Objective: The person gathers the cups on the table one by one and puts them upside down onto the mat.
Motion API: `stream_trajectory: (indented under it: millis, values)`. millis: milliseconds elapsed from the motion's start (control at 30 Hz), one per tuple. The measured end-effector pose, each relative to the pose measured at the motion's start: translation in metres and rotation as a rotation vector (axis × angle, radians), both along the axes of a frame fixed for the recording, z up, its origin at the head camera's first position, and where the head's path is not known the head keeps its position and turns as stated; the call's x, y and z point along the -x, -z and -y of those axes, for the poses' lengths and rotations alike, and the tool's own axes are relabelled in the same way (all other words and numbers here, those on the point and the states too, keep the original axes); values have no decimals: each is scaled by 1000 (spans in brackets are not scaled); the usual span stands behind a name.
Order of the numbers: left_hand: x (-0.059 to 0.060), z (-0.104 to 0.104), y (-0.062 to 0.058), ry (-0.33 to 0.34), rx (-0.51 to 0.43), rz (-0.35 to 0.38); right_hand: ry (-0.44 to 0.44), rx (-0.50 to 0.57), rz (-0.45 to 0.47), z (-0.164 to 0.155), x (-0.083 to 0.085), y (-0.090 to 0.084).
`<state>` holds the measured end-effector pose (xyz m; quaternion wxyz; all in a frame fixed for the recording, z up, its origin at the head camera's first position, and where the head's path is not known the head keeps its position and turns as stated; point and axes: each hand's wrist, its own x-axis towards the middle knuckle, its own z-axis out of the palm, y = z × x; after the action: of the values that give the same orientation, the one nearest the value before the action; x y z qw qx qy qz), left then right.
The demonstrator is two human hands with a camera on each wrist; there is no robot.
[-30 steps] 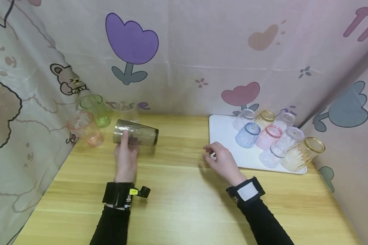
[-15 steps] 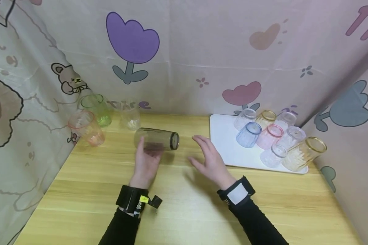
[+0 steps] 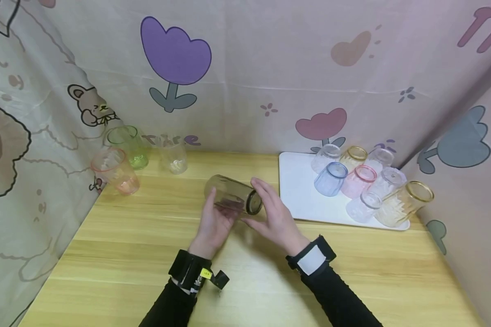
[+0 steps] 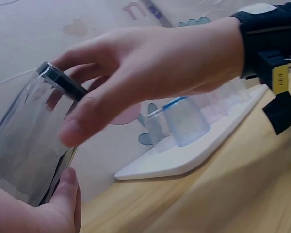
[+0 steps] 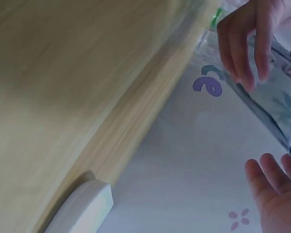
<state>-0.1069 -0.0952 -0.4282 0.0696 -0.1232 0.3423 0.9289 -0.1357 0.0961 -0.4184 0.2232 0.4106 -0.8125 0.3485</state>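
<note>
Head view: the smoky grey tumbler (image 3: 232, 200) lies on its side, held above the table (image 3: 245, 272) near its middle, just left of the white tray (image 3: 298, 181). One second ago it was far to the left, beside the pink cup (image 3: 115, 171) and green cup (image 3: 127, 147), with only the left hand on it. Half a second ago it had travelled about halfway toward the centre. It now sits between both hands.

Left hand (image 3: 214, 222): grip closed round the tumbler body, thumb on the near side and fingers wrapped under, as the left wrist view confirms.

Right hand (image 3: 274, 218): earlier it rested at the tray edge, fingers curled. It then swung left with fingers spread. Its fingers now lie against the tumbler's dark rim end, thumb below, in a light pinch rather than a full wrap.

Judgement: the tumbler has been carried rightward and is at the point of handover, both hands sharing it. The left grip carries the load until the right one closes fully.

Unchanged: the clear cup (image 3: 173, 156) at the back wall and the cluster of small tinted cups (image 3: 364, 181) on the tray.
</note>
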Motion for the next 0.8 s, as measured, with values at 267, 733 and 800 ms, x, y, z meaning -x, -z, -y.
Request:
stream_trajectory:
  millis: [267,733,800]
  values:
    - [-1,-12,3,103,36,-44,-16,43,-35,-1,-2,-1]
    - [-1,-16,3,215,92,-95,-58,173,26,-13,-6,-11]
    - [-1,-17,2,243,107,-107,-52,204,31,-14,-7,-15]
